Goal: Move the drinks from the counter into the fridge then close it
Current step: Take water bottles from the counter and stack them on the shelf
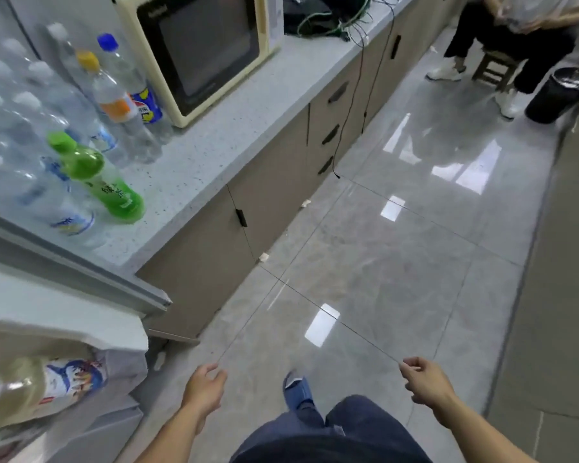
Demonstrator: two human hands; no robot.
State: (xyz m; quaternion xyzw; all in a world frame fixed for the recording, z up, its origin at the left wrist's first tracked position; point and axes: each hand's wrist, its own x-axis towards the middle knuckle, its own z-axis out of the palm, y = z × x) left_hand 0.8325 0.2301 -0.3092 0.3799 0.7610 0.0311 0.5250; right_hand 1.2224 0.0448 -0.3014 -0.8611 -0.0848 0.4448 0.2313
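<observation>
Grey glossy floor tiles [398,262] are sliding under me; my left hand [204,387] and right hand [425,384] are hanging loosely curled, gripping nothing. Just left of my left hand, one bottle [37,389] is lying in the open fridge [81,329]. Farther up-left, the drinks are crowding the table [221,128], the green bottle [96,177] nearest. I'm judging them full, heavy, slick plastic, best gripped around the waist below the cap.

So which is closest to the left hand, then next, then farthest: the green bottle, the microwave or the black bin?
From the left hand:
1. Green bottle, on the counter's near end, up-left.
2. Microwave, farther back on the counter.
3. Black bin, on the floor, far right.
</observation>
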